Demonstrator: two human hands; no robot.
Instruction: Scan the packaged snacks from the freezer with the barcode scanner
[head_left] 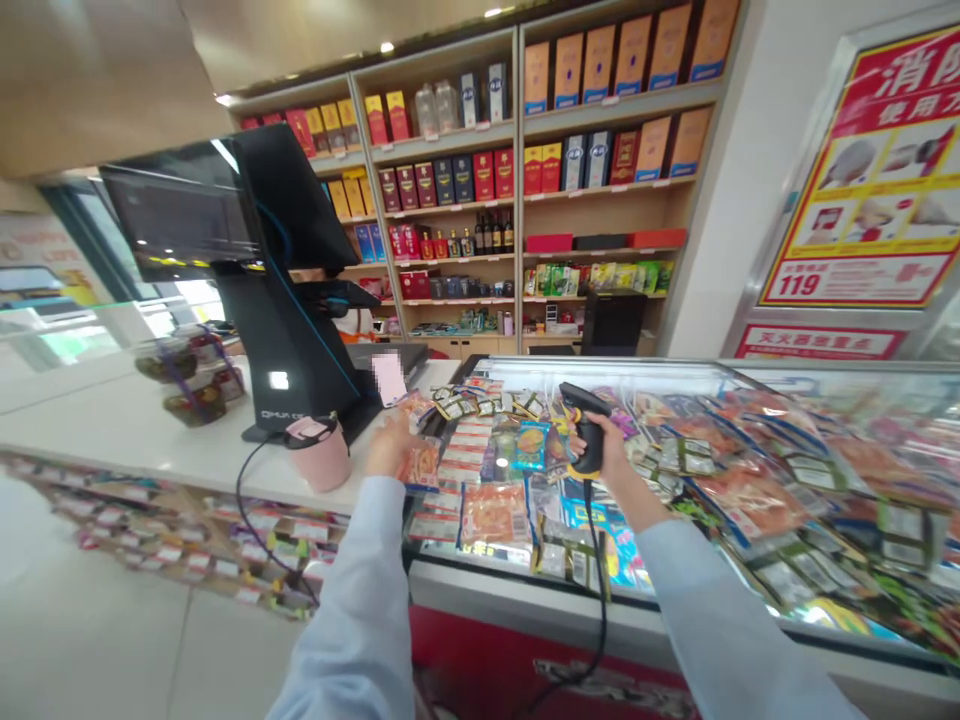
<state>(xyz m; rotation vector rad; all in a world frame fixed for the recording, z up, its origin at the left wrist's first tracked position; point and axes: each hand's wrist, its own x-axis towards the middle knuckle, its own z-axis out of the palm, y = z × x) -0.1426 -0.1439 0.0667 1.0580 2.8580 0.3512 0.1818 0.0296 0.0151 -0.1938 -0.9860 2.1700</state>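
Observation:
My right hand (604, 450) is closed around the grip of a black and yellow barcode scanner (590, 440), held over the packets with its head tilted to the upper left. The scanner's cable hangs down the front of the freezer. At the left edge of the freezer top, my left hand (386, 442) is closed at a clear packet of orange-red snack (424, 465); its fingertips are slightly blurred and partly hidden. A similar larger packet (495, 515) lies flat between my hands, with a blue packet (531, 445) behind it.
A glass-topped freezer (510, 575) bears many packets, piled thickly to the right. On the white counter (187, 455) stand a checkout screen (187, 205), a pink cup (321, 455) and jars (193, 375). Shelves of boxed bottles (450, 180) line the back wall.

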